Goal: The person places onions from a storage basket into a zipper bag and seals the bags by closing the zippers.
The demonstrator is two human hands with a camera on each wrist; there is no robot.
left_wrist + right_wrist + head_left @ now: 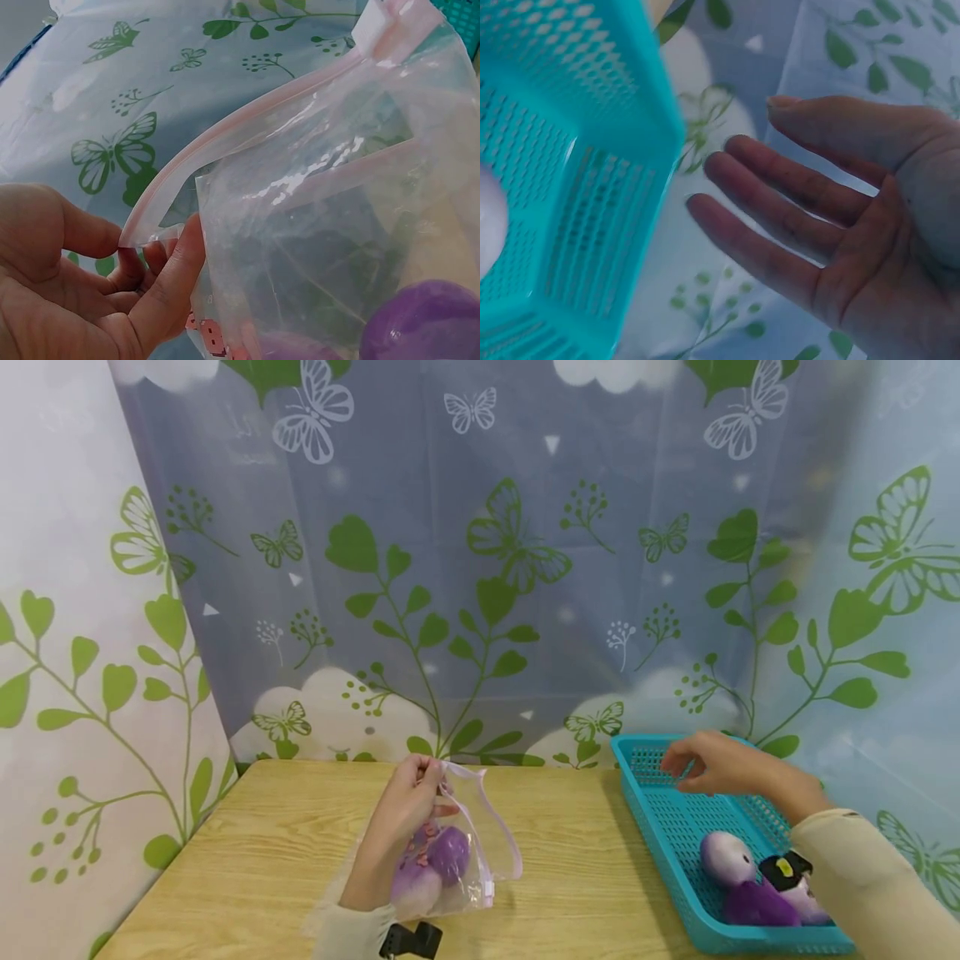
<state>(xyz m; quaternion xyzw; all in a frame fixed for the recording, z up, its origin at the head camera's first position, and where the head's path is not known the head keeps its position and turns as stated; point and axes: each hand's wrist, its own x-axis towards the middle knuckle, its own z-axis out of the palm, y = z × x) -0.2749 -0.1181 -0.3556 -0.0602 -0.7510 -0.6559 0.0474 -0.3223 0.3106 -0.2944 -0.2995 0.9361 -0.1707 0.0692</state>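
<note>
My left hand (411, 797) pinches the upper corner of a clear zip bag (300, 195) between thumb and fingers. A pink zip strip with a white slider runs along the bag's gaping mouth. Inside the bag lie a purple rounded thing (450, 855) and a paler purple one (417, 892). My right hand (712, 764) hovers over the far end of a turquoise basket (660, 852), holding nothing, with its fingers loosely bent. In the right wrist view those fingers (772, 255) point toward the basket's rim.
Inside the basket's near end are a white-and-purple plush ball (726, 858) with a dark eye and a deep purple soft piece (761, 903). Both stand on the wooden table (570, 860). A printed curtain (420, 460) with butterflies and leaves rises behind the table.
</note>
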